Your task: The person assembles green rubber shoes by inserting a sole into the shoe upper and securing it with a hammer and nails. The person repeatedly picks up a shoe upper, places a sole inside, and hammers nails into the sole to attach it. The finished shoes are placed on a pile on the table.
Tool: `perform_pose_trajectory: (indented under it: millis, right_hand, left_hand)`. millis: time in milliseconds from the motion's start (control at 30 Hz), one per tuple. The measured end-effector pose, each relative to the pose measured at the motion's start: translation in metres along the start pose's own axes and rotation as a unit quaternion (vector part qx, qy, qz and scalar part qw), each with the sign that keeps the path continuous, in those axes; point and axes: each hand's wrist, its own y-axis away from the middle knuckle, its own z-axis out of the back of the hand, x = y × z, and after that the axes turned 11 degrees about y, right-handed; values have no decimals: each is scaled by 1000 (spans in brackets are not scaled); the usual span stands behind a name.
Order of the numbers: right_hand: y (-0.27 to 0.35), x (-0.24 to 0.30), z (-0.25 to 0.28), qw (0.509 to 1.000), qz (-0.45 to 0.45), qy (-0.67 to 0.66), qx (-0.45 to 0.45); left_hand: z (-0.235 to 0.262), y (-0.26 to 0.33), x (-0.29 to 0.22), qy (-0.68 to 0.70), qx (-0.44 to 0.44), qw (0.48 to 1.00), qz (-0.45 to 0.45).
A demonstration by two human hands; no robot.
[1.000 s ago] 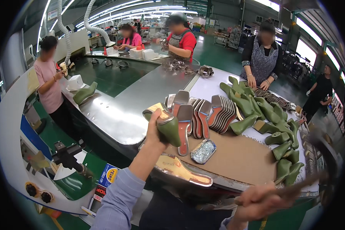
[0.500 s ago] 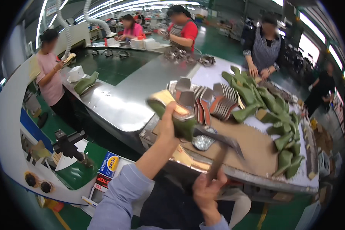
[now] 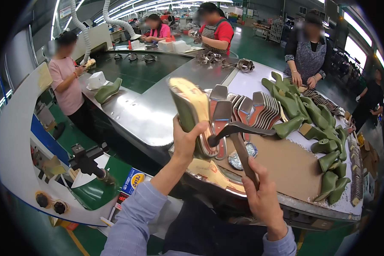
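My left hand [image 3: 184,143] is wrapped round a green shoe last [image 3: 184,113], tilted so its underside faces up. A pale insole [image 3: 194,97] lies along that underside. My right hand [image 3: 262,192] grips the wooden handle of a hammer [image 3: 244,157]. Its dark curved head reaches left, and the round face is at the lower end of the insole, close to my left fingertips; whether it touches cannot be told. Below the last, another pale insole [image 3: 213,173] lies at the table's near edge, beside a round foil-wrapped thing [image 3: 239,160].
Stacked insoles [image 3: 262,109] stand behind the hammer. Many green lasts [image 3: 296,106] pile along the right side of the brown board [image 3: 281,166]. One last [image 3: 109,90] sits on the metal counter [image 3: 136,113]. Several co-workers stand around; one person [image 3: 309,55] handles things across the table.
The last has tipped more upright in my left hand. The hammer has swung from right of the last onto or near its lower end, and my right hand has risen.
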Motion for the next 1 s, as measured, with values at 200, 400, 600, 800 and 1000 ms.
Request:
perform_pose_trajectory:
  millis: [200,400,600,800,1000]
  right_hand:
    - [32,-82,13,960,-250,119,48]
    - [97,-201,32,885,-265,375,80]
    - [38,-67,-22,966,-59,96,233]
    - [52,-74,-60,979,-5,102,176]
    - [1,-42,-55,931,-298,-192,88]
  left_hand:
    - [65,-55,-28,-406,-9,899,-165]
    - [198,-165,-73,-808,-67,564,-158]
    - [329,-206,-69,-846,-1,533,-15]
    - [309,-212,-52,-803,-174,554,-134]
    - [117,-31,11,34,-107,994,5]
